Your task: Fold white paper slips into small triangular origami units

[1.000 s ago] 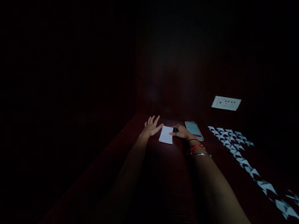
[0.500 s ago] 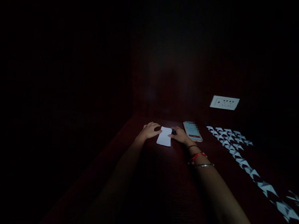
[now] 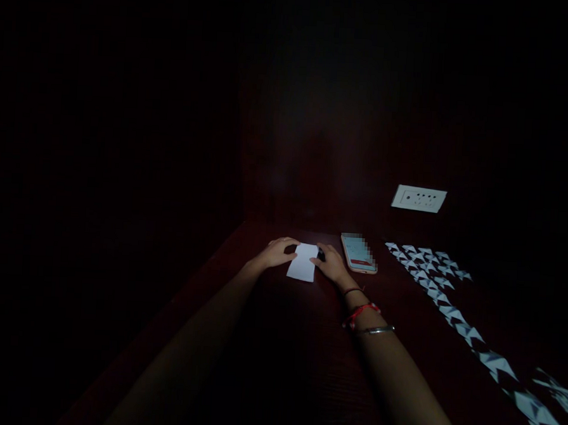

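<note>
A small rectangular stack of white paper (image 3: pixel 302 268) lies flat on the dark red table. My left hand (image 3: pixel 278 253) is at its left side, thumb and fingertips pressed against the edge. From the right, my right hand (image 3: pixel 330 263) grips the opposite edge, its thumb resting over the top sheet and its fingers at the upper corner. A small dark patch shows between that thumb and fingers; I cannot make out what it is. The undersides of both hands are hidden.
A phone (image 3: pixel 359 254) with a lit screen lies right of my right hand. Folded white paper pieces (image 3: pixel 444 297) run in rows along the right side, with more at the lower right (image 3: pixel 558 392). A white socket plate (image 3: pixel 418 198) is on the back wall.
The view has shifted slightly, so everything except my hands' hold sits a little further left and lower. Both hands stay at the sides of the paper stack.
</note>
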Tool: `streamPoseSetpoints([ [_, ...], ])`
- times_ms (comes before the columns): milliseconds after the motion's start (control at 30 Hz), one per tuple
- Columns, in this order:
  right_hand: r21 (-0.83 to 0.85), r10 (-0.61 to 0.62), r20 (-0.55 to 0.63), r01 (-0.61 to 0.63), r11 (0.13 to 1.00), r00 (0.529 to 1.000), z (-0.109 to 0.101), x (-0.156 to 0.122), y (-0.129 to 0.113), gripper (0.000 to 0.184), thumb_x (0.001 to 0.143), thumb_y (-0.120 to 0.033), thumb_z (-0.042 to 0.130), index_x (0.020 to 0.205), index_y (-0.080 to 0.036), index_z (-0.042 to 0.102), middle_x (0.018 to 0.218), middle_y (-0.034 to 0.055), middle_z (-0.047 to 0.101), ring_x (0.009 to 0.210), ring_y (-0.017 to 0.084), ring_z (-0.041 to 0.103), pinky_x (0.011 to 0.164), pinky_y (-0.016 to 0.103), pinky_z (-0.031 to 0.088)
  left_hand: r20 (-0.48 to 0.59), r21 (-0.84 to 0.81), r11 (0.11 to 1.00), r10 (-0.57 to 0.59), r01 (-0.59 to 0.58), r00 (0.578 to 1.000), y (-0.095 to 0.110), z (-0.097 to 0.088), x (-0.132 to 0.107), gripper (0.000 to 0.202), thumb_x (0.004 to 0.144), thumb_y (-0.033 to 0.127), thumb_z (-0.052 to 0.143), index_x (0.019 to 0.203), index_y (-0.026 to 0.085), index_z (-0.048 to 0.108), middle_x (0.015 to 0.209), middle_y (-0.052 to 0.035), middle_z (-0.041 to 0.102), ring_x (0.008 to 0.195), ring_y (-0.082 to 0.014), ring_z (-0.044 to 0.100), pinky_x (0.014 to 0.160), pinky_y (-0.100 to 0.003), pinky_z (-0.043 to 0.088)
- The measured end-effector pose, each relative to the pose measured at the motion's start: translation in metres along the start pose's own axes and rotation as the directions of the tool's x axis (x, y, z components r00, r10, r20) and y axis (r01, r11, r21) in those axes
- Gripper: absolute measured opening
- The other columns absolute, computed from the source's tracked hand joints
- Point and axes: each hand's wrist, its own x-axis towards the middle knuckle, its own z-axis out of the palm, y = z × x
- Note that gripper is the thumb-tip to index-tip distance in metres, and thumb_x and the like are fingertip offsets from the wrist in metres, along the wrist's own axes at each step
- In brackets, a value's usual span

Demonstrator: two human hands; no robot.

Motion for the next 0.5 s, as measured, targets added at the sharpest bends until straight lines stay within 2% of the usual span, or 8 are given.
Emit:
streamPoseSetpoints([
  [133,0.004,0.008,-0.020,-0.008,1.000,1.000,0.0003,-0.0014,-0.0020,0.053,0.074,-0.036,0.052,0.121,-0.014,0.040,0.115,0.0114,0.047,0.104,0.022,0.045,0.087,0.033,0.033,-0.025,-0.026,0.997,0.072,-0.073,0.997,-0.0021,0.0025,0.0024,0.028,0.084,0.028,0.046,0.108,0.014,0.047,0.110,-0.0080,0.048,0.095,-0.0190,0.050,0.080,-0.040,0.043],
  [233,0.008,0.008,-0.031,-0.007,1.000,0.999,-0.0004,-0.0024,-0.0035,0.053,0.074,-0.035,0.053,0.120,-0.013,0.042,0.113,0.0118,0.048,0.103,0.021,0.045,0.087,0.032,0.034,-0.029,-0.031,0.996,0.085,-0.086,0.996,-0.0013,0.0037,0.0029,0.031,0.083,0.028,0.047,0.111,0.016,0.047,0.120,-0.0084,0.043,0.107,-0.0213,0.043,0.090,-0.042,0.035],
  [367,0.012,0.014,-0.039,-0.014,1.000,0.999,-0.0007,-0.0031,-0.0038,0.052,0.074,-0.035,0.053,0.120,-0.015,0.042,0.113,0.0111,0.048,0.103,0.021,0.045,0.087,0.032,0.034,0.014,-0.035,0.994,0.105,-0.105,0.994,0.0008,0.0039,0.0025,0.034,0.082,0.030,0.044,0.114,0.020,0.049,0.121,-0.0045,0.046,0.112,-0.0187,0.040,0.096,-0.032,0.030],
  [500,0.015,0.020,-0.041,-0.020,1.000,0.999,0.0005,-0.0027,-0.0028,0.051,0.074,-0.035,0.053,0.119,-0.013,0.044,0.112,0.0122,0.049,0.102,0.021,0.046,0.086,0.032,0.034,0.055,-0.036,0.994,0.104,-0.102,0.993,0.0004,0.0044,0.0019,0.041,0.080,0.039,0.043,0.116,0.019,0.048,0.119,-0.0040,0.049,0.112,-0.0199,0.041,0.096,-0.031,0.030],
])
